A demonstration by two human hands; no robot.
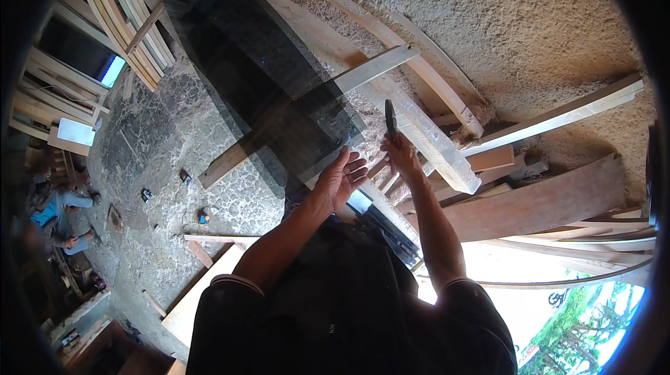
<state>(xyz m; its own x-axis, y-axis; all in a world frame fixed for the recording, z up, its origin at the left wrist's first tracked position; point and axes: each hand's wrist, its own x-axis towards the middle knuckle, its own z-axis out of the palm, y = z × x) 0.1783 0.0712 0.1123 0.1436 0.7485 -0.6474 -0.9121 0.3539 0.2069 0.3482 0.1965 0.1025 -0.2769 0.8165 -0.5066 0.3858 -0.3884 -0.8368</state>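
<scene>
My left hand [340,183] is palm up with its fingers loosely apart, holding nothing, near the end of a long dark sheet-like shape [244,47]. Timber shows dimly through that shape. In my right hand [403,155] is a slim dark hand tool [390,118], pointing away from me; its exact kind is not clear. Just right of that hand lies a thick pale wooden beam [433,145]. A wooden crosspiece [377,69] runs under the dark shape, and its other end [227,166] comes out on the left.
Curved boards [516,200] and a straight plank [558,117] lean along the rough wall [530,19] on the right. More curved timber [125,19] is stacked at far left. A person [63,211] sits at the left, and small items [203,217] lie on the mottled floor [153,159].
</scene>
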